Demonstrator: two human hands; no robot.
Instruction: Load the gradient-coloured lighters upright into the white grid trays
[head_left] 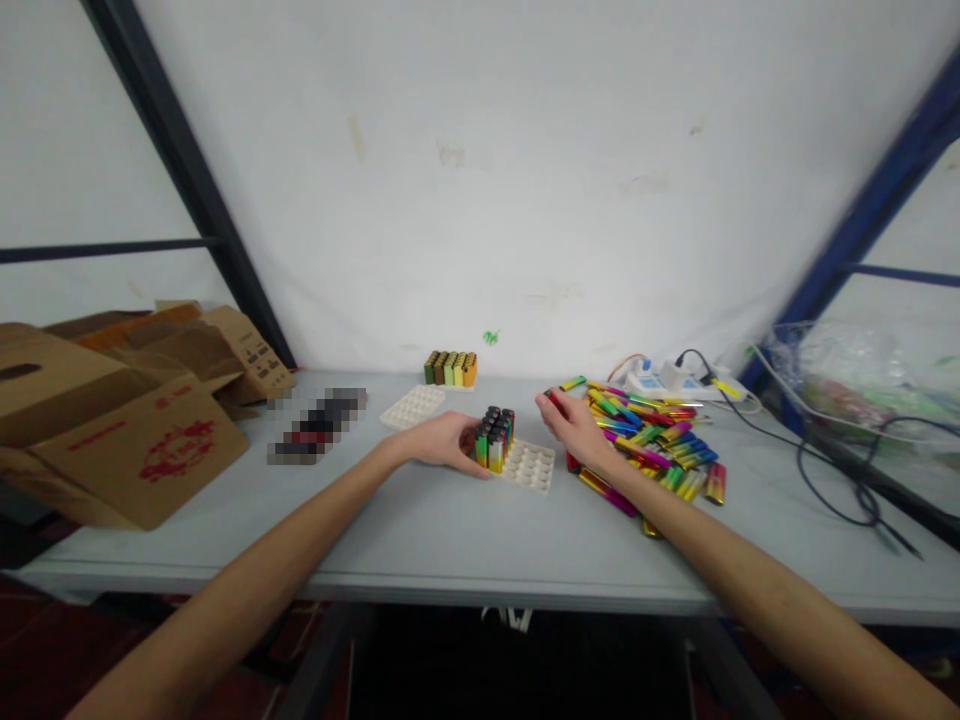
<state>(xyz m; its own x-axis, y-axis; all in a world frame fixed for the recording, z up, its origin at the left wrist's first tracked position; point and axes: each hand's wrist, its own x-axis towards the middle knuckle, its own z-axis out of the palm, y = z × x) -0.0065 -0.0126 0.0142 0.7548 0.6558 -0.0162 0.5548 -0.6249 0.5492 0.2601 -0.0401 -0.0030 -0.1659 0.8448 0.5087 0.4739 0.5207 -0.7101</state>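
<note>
Several shiny coloured lighters (495, 440) with black tops stand upright in the left part of a white tray (534, 482) with round recesses. My left hand (448, 440) cups this group from the left, its thumb at the near side and its fingers partly hidden behind. Right of the tray, my right hand (574, 428) pinches a red lighter (553, 398) just above the table; most of that lighter is hidden by the fingers. Beside and beyond this hand lies a loose heap of metallic multicoloured lighters (660, 440).
A second white tray (412, 405) lies behind my left hand. Near the wall stands a filled block of green, yellow and orange lighters (450, 368). Cardboard boxes (150, 430) stand at left, beside a pixelated patch. A power strip (667, 380), black cable (817, 470) and plastic bag (870, 390) are at right.
</note>
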